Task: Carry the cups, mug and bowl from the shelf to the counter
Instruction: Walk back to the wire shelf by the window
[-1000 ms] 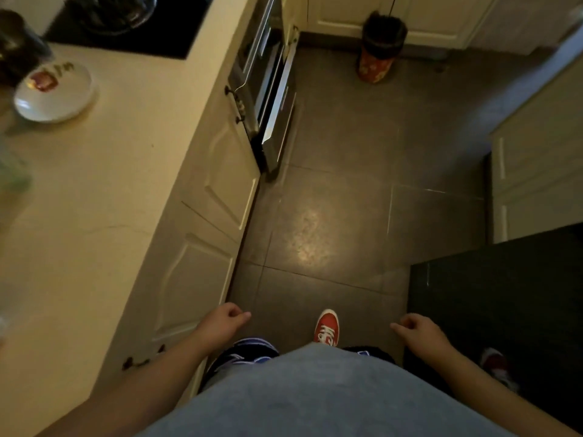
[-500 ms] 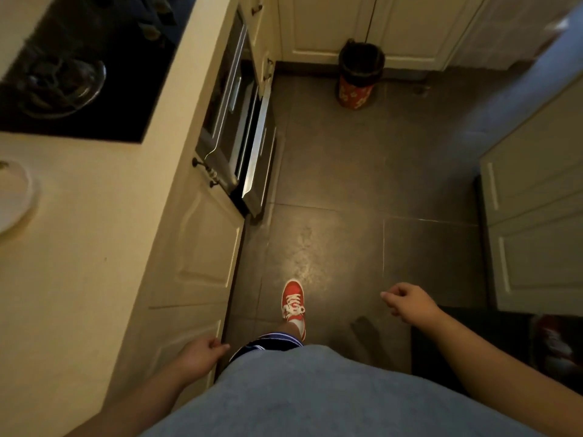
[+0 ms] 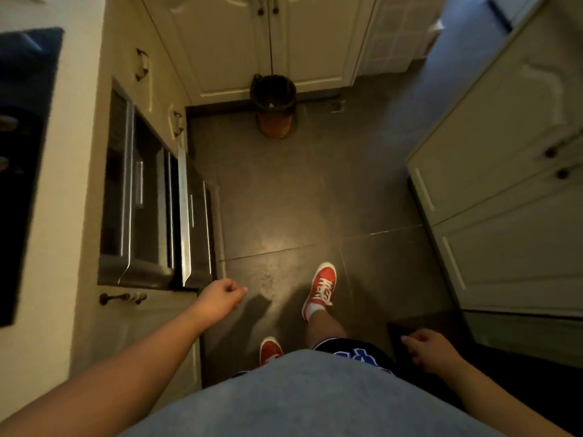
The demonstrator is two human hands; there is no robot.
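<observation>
Dim kitchen aisle, walked along with nothing carried.

Moved forward since a second ago: plate on the table [image 3: 79, 216] slid out of view behind, bin [image 3: 273, 105] at the far cupboards drew closer, oven front [image 3: 142, 200] now level with the left grip [image 3: 220, 298]. Left grip swung ahead, fingers loosely curled on nothing; right grip [image 3: 426, 351] hung back by the hip, curled narrow, also holding nothing. Red shoe [image 3: 321, 288] stepped out between the two grips. Cups, mug and bowl nowhere in view, shelf neither; cannot tell where they stood. Judged as a walk toward the shelf for a pickup, no carry begun on this leg.
</observation>
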